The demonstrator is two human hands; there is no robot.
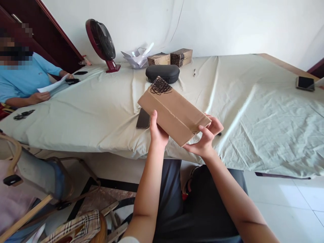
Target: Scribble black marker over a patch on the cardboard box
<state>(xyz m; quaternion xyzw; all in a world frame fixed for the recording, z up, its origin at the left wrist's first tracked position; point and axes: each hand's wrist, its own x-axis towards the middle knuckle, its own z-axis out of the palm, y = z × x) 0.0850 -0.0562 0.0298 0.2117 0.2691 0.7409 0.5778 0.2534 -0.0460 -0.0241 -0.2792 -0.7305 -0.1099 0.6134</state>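
Note:
A brown cardboard box (173, 109) is held up over the near edge of the cloth-covered table, tilted, with black scribbles on its far left corner. My left hand (158, 131) grips its lower left side, thumb on the upper face and the other fingers hidden beneath. At the right end, my right hand (204, 136) is closed around the box's edge, its thumb and fingers bent about the flap. Partly covered by the box, a dark phone (143, 118) lies on the cloth. Just behind the box sits a black zip case (162, 73).
Two cardboard boxes (159, 59) and a white paper-filled basket (136, 60) stand by the wall, beside a red fan (101, 42). A pen (194, 73) and another phone (305, 83) lie rightward. At left, a person in blue (15, 81) holds paper; a chair (37, 168) stands nearer.

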